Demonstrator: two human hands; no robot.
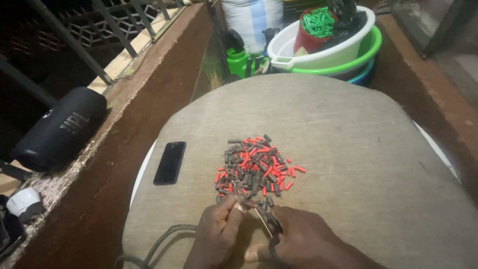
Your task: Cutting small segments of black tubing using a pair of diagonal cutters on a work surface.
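Two hands at the near edge, close together over the worktop point(348, 149), a round top under grey cloth. Left hand point(216, 236): fingers pinched narrow on one small piece point(242, 204); colour hard to tell. Right hand point(306, 241): fingers closed round a thin metal tool point(266, 224), its tip reaching towards the left fingertips. One dark cord point(159, 244) loops in beside the left wrist.

Just beyond the fingers: one loose pile of short red and grey tube pieces point(254, 167), too many to count, the colours mixed.

Left of the pile, apart from it: one black phone point(170, 163), flat, screen dark.

On the ledge further left: one black cylindrical speaker point(59, 129).

Far edge: stacked basins, at least three, white basin point(318, 52) uppermost, a green one and a blue rim under it. Inside the white one, one red cup point(311, 37) heaped with green tube pieces point(317, 21).
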